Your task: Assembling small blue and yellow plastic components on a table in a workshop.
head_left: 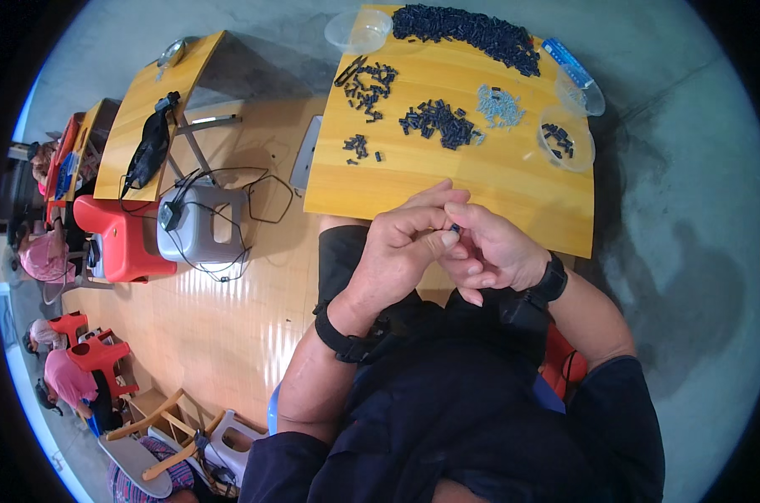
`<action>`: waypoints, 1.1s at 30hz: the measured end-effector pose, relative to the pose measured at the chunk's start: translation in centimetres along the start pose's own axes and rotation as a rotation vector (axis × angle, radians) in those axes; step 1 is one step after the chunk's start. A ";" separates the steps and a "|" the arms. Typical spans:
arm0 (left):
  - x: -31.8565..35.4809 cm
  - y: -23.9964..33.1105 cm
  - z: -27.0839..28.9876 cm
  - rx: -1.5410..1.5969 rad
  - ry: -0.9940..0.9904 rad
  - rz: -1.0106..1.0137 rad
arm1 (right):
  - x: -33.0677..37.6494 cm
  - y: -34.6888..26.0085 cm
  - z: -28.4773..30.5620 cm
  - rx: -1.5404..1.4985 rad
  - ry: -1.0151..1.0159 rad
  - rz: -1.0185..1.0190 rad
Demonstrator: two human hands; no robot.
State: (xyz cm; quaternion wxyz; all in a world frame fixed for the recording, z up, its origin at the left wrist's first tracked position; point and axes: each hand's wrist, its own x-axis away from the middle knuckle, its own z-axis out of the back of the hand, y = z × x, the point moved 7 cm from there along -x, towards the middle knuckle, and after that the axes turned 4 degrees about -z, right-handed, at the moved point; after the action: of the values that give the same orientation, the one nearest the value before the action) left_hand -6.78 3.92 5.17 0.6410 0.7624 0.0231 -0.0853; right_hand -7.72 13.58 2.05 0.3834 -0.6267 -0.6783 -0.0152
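Just past the table's near edge, above my lap, my left hand [401, 251] and my right hand [502, 247] meet at the fingertips. Between them is a small dark piece [455, 228], mostly covered by the fingers. My left thumb and forefinger pinch it, and the right thumb and fingers close on it from the other side. Beyond the hands, a pile of small black cylindrical parts [439, 123] lies mid-table. A heap of small pale grey pieces [500, 106] is to its right. Smaller groups of black parts [372, 88] are spread at the left.
A long heap of black parts [472, 33] lines the table's far edge. Clear plastic bowls [359, 32] stand at the far left and right; the near right bowl [583, 159] holds several black parts. Left of me are a grey stool [197, 226] with cables, a red chair [116, 239] and seated people.
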 end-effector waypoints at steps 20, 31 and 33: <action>0.4 -2.7 0.1 0.268 0.049 0.326 | -1.6 1.9 -0.2 -0.283 0.042 0.093; 0.7 -5.7 0.2 0.155 0.079 0.513 | -2.5 3.2 2.3 -0.357 0.018 0.072; 0.7 -5.9 0.5 0.062 0.106 0.441 | -2.3 2.9 2.3 -0.360 0.026 0.073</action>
State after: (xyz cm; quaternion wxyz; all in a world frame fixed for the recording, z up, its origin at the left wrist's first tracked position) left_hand -6.99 4.41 -0.74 0.6183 0.7717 -0.1134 0.0963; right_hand -6.55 13.41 -2.19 0.2741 -0.7091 -0.6364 -0.1308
